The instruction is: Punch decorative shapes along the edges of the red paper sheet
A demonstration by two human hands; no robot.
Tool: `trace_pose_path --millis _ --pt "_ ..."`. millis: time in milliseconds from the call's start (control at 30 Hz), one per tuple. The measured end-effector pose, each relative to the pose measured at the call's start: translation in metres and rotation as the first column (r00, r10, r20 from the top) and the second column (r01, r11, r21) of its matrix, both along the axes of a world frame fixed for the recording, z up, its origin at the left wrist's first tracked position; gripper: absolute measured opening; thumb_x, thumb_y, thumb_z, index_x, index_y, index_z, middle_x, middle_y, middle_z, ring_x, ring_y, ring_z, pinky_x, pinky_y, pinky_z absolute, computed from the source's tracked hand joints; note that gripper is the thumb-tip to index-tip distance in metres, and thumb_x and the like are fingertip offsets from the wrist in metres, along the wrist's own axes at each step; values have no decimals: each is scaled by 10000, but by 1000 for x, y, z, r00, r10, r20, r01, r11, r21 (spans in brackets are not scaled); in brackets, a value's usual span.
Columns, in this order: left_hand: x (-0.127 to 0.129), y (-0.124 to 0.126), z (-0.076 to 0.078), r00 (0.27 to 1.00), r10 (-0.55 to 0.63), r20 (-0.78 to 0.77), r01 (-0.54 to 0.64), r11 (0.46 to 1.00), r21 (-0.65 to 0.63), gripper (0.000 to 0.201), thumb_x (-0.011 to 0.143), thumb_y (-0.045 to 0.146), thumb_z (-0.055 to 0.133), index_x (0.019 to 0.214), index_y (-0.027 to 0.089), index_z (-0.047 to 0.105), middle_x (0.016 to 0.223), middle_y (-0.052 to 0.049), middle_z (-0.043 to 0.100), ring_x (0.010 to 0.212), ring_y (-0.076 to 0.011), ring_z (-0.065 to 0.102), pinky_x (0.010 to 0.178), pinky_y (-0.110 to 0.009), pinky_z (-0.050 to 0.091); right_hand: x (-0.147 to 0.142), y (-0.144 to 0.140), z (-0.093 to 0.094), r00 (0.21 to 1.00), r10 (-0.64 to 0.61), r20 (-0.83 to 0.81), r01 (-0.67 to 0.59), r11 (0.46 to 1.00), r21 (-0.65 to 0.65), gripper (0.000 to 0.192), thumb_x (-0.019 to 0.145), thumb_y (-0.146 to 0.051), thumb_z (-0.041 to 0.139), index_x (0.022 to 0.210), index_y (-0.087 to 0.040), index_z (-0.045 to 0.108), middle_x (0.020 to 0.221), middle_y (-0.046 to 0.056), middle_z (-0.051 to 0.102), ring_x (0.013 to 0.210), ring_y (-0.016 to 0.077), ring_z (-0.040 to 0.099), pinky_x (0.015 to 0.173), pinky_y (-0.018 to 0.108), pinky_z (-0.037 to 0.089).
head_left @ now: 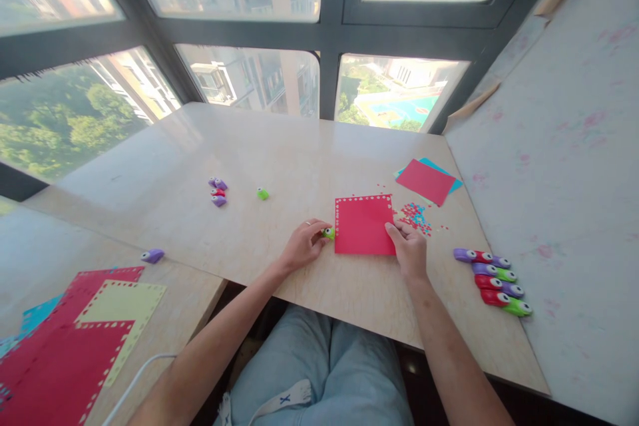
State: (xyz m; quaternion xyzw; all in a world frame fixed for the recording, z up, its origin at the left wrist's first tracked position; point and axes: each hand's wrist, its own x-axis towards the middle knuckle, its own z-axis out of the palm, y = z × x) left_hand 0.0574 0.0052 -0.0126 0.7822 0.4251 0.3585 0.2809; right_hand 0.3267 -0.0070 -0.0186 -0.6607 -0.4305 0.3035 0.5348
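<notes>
My left hand (305,244) is closed around a small green craft punch (328,233) with an eye printed on it, set against the left edge of a red paper sheet (363,226). Small punched holes run along the sheet's top edge and down the upper part of its left edge. With thumb on top, my right hand (410,247) grips the sheet by its right edge. Just beyond that hand lies a heap of red and blue punched-out bits (416,216). How deep the paper sits in the punch's slot is too small to tell.
A stack of red and blue sheets (426,181) lies at the back right. Several punches (499,283) are lined up by the wall, others (218,192) stand left of centre, plus a green one (262,194) and a purple one (152,255). Punched sheets (64,353) and a white cable (137,379) are at left.
</notes>
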Motion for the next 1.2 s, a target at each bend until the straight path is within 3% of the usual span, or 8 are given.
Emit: trace_pose_path --millis 367,633,833,1033,1200 --pt "1 -1 4 1000 -7 -2 7 1000 -5 273 850 164 607 1117 184 659 973 -76 661 867 -166 596 804 -304 486 -2 -1 5 998 2 65 -2 1000 -3 393 729 -506 680 855 -142 757 753 59 710 787 241 642 721 329 506" --pt "1 -1 3 999 -20 -26 21 999 39 270 863 191 608 1125 197 674 1039 -97 683 955 -192 616 868 -351 493 -6 -2 12 999 27 44 -27 1000 4 389 727 -495 699 923 -169 781 890 75 758 862 271 681 775 369 540" --pt "1 -1 5 1000 -12 -29 13 1000 24 277 862 223 619 1133 202 673 1046 -100 684 970 -197 620 877 -358 498 -5 0 10 999 4 -44 -5 1000 -25 437 662 -521 749 904 -158 776 887 86 764 871 297 698 767 399 561" --pt "0 -1 4 1000 -4 -7 4 1000 21 261 844 238 649 1100 195 678 1039 -94 695 980 -199 622 886 -358 490 -2 0 12 974 79 -214 -99 992 -83 527 602 -478 813 1006 -145 748 986 115 756 944 301 703 820 406 570" --pt "1 -2 5 1000 23 -5 -23 1000 6 268 849 263 644 1105 189 676 999 -94 697 919 -189 625 850 -346 500 1 -1 13 924 246 -293 -281 956 -82 542 664 -463 790 1105 -158 710 1043 118 746 975 305 703 870 448 558"
